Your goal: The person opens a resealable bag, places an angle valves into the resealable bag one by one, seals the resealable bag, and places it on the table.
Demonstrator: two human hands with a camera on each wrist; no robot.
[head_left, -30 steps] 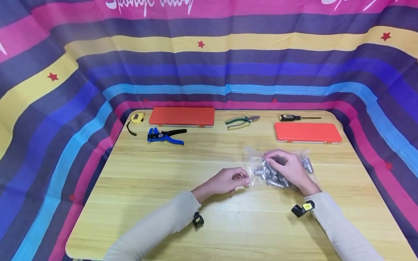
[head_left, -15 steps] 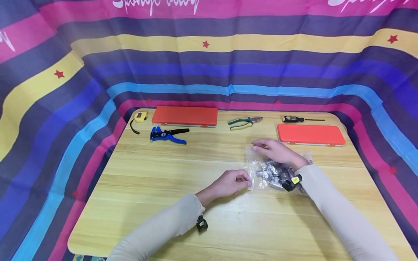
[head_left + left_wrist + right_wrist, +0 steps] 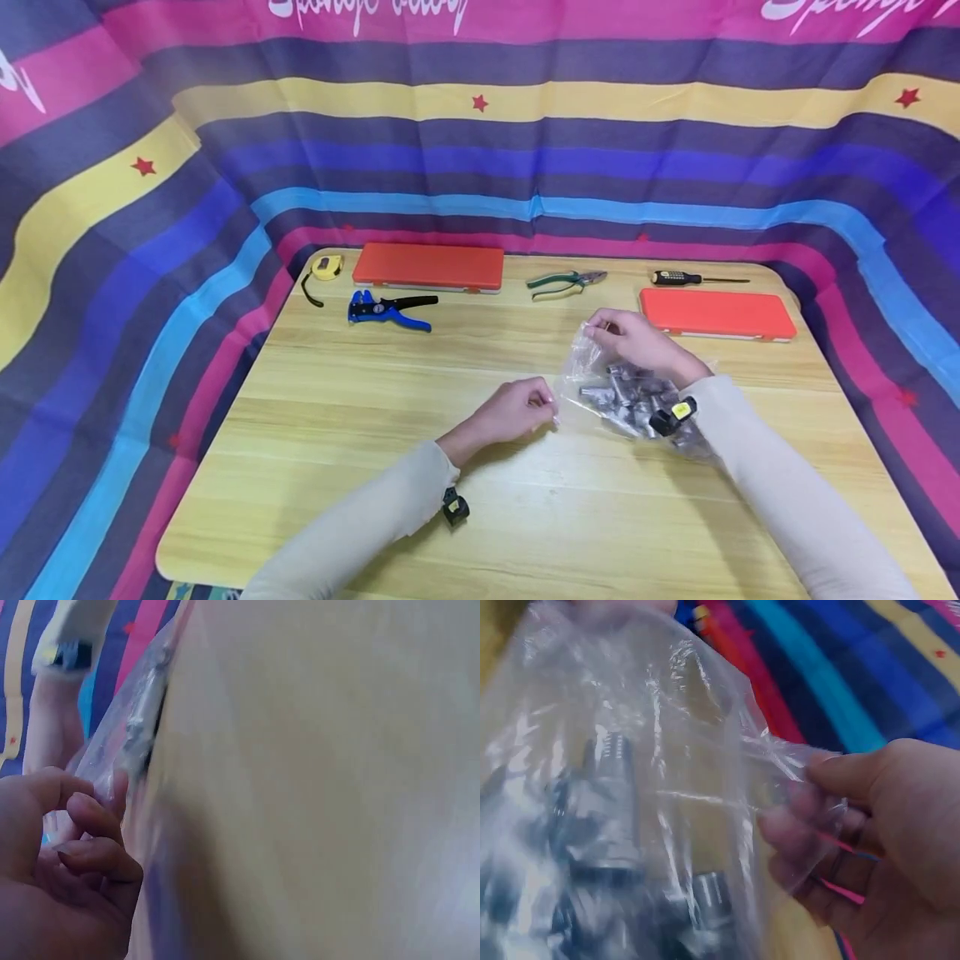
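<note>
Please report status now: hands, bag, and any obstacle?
Left hand pinches bag corner. Right hand pinches far corner. Bag holds metal parts. No obstacle nearby.

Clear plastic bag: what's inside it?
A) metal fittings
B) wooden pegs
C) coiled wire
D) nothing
A: the clear plastic bag holds a pile of grey metal fittings, seen through the film in the head view and close up in the right wrist view, while the left hand pinches one edge of the bag and the right hand pinches another.
</note>
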